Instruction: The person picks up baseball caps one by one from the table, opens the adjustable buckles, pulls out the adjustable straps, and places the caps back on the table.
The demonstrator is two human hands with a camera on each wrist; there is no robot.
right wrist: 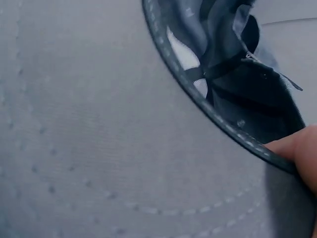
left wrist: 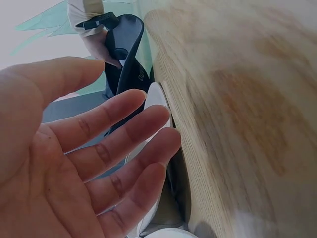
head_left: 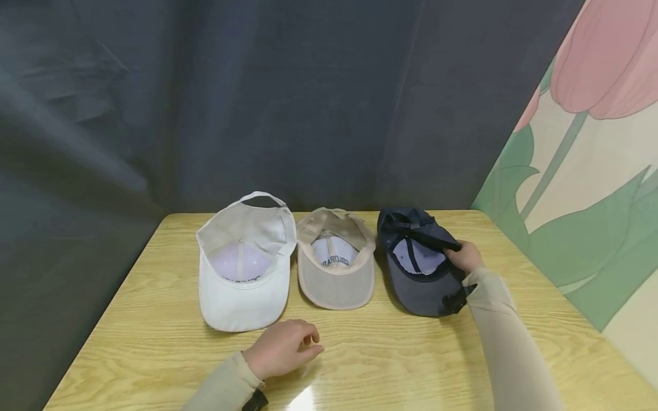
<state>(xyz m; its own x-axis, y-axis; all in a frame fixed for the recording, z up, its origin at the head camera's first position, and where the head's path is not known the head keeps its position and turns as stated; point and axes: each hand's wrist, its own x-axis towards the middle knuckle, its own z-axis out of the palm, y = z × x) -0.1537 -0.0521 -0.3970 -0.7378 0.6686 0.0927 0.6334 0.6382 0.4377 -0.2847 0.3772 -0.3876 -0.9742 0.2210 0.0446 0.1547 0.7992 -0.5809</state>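
"So, where's the dark cap?"

"On the desk, by its far right corner, with its hollow inside facing the person and its brim pointing away from the far edge. It's the rightmost of three."

"And who has hold of it?"

"The right hand. It grips the cap's rim on the side towards the desk's right edge; the right wrist view shows a digit tucked over the inner band."

"Does the brim lie flat on the wood?"

"I can't tell."

"What about the left hand?"

"Holding nothing. Its fingers are loosely bent with small gaps between them, and the thumb stands apart. It's over the desk, just in front of the white cap."

"Which sits where?"

"Nearest the far left corner, strap towards the far edge. Between it and the dark one is the beige cap, lettering visible inside, facing the same way."

"And past the desk?"

"Dark cloth beyond the far edge, a tulip mural beyond the right."
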